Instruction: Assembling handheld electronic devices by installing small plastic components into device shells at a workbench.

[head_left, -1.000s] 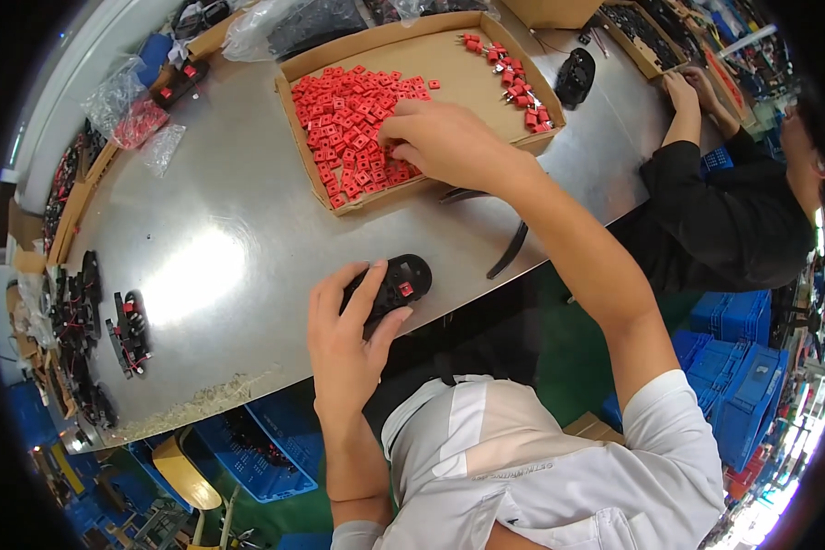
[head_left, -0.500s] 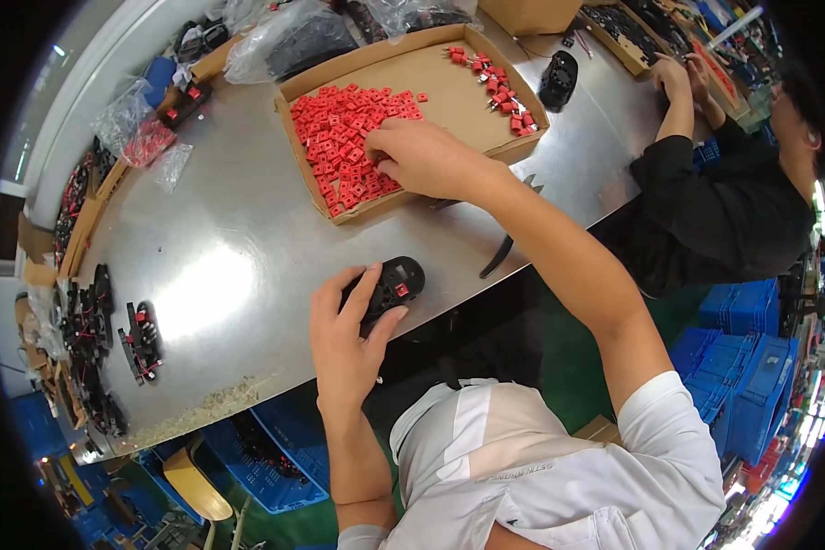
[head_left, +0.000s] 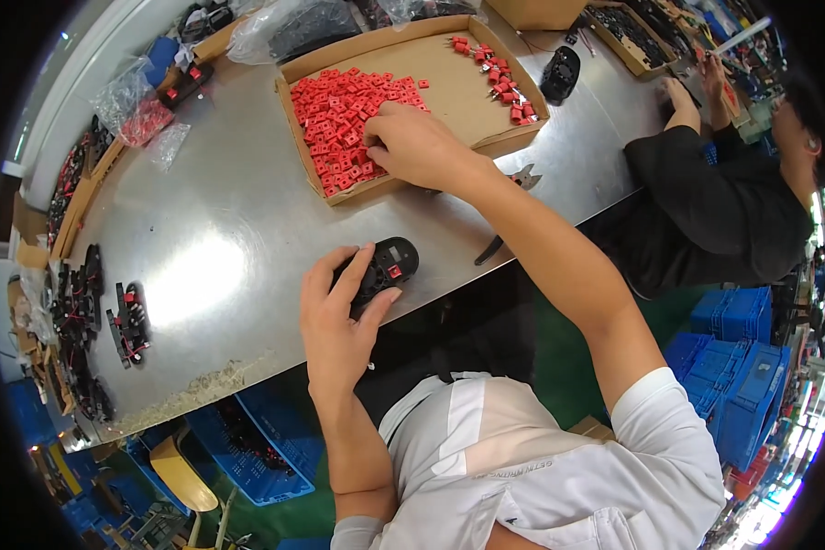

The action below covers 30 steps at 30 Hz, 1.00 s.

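Observation:
My left hand (head_left: 337, 307) grips a black oval plastic housing (head_left: 399, 254) near the table's front edge, fingers and thumb around its left end. A small red square piece (head_left: 395, 272) sits in the housing. My right hand (head_left: 417, 145) reaches into a shallow cardboard tray (head_left: 500, 137), its fingers bent together at the right side of a heap of small red square pieces (head_left: 335, 115). What the right fingertips hold, if anything, is hidden. Red plug-like parts with metal pins (head_left: 498, 78) lie along the tray's right side.
Pliers (head_left: 525, 177) lie partly under my right forearm. Another black housing (head_left: 559, 75) stands right of the tray. Black assemblies with wires (head_left: 128, 323) lie at the left. Clear plastic bags (head_left: 124, 110) are at the back left. A co-worker in black (head_left: 706, 202) works at the right.
My right hand has shifted slightly at the red heap, its fingers still bent. The left hand keeps its hold on the housing. The co-worker's hands have moved apart. The whole view has shifted a little.

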Each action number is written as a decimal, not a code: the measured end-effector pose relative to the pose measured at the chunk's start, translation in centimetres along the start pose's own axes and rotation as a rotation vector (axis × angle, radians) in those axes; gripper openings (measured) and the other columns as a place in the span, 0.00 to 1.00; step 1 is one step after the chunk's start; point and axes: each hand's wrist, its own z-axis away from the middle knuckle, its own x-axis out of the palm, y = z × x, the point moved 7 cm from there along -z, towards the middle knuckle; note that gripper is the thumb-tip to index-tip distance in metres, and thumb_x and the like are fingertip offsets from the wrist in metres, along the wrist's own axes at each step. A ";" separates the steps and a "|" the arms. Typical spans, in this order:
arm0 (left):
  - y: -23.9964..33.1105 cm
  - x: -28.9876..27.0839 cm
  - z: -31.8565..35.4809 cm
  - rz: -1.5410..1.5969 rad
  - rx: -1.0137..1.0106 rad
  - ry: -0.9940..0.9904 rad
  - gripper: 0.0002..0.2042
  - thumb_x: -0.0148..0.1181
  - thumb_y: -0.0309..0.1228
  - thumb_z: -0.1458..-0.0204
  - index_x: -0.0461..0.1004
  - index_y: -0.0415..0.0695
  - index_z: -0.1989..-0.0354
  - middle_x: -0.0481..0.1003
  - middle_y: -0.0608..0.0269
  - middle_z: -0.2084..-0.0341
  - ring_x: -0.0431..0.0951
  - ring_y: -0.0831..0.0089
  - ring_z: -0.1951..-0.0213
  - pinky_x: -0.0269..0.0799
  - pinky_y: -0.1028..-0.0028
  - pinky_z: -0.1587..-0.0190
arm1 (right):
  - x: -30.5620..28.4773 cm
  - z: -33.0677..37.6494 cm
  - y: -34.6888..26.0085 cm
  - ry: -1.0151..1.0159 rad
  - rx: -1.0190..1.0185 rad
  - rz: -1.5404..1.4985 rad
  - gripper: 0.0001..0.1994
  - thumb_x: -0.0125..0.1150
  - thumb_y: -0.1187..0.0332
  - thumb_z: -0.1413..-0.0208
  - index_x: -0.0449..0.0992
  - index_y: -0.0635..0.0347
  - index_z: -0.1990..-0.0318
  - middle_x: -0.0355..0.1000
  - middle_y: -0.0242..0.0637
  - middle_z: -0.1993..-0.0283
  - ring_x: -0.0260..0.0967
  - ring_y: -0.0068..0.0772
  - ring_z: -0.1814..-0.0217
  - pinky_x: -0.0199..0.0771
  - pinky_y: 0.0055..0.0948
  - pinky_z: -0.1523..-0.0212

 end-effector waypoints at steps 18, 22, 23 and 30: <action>-0.4 2.0 -0.8 0.035 -0.026 -0.024 0.26 0.72 0.23 0.59 0.78 0.41 0.45 0.73 0.56 0.49 0.74 0.59 0.49 0.70 0.68 0.44 | -2.6 12.1 0.3 0.043 0.085 -0.246 0.11 0.61 0.72 0.43 0.76 0.62 0.54 0.75 0.47 0.59 0.74 0.47 0.57 0.73 0.39 0.56; -0.1 3.1 -0.8 -0.050 0.006 -0.047 0.26 0.72 0.23 0.58 0.78 0.42 0.46 0.73 0.56 0.49 0.74 0.58 0.48 0.69 0.67 0.44 | -3.0 11.1 -4.6 -0.012 -0.210 -0.521 0.17 0.59 0.73 0.42 0.73 0.59 0.44 0.73 0.46 0.50 0.69 0.52 0.45 0.71 0.42 0.46; -0.5 2.9 -0.8 -0.041 -0.040 -0.039 0.26 0.71 0.23 0.58 0.78 0.42 0.46 0.73 0.55 0.48 0.74 0.58 0.48 0.69 0.67 0.44 | -2.5 10.6 -5.8 -0.135 -0.232 -0.565 0.18 0.59 0.73 0.42 0.72 0.58 0.43 0.72 0.46 0.48 0.68 0.53 0.42 0.70 0.43 0.43; 0.6 1.4 -1.1 0.006 0.016 -0.033 0.26 0.72 0.22 0.59 0.78 0.42 0.46 0.73 0.55 0.49 0.74 0.57 0.48 0.70 0.66 0.45 | -3.3 10.8 -2.0 -0.053 -0.109 -0.358 0.15 0.61 0.75 0.44 0.75 0.60 0.49 0.73 0.44 0.53 0.71 0.49 0.47 0.71 0.41 0.47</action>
